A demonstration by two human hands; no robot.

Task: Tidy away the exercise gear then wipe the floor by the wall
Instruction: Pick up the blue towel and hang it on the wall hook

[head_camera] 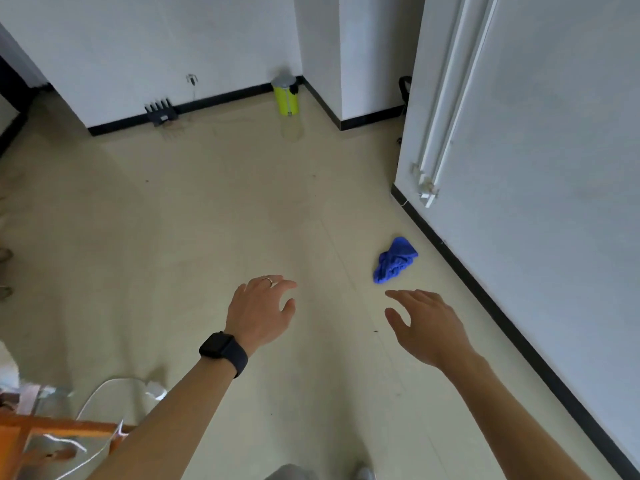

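Observation:
A crumpled blue cloth (394,260) lies on the beige floor (207,220) close to the white wall (554,168) with its black skirting on the right. My left hand (261,311), with a ring and a black wristwatch, hovers over the floor with relaxed fingers and holds nothing. My right hand (424,323) is stretched forward just below the cloth, fingers loosely spread, not touching it. No exercise gear is recognisable in view.
A yellow-green bin (285,95) with a grey lid stands in the far corner. A black router (160,110) sits by the far skirting. White pipes (450,109) run down the right wall. An orange wooden frame (41,434) and a white cable (104,393) lie bottom left.

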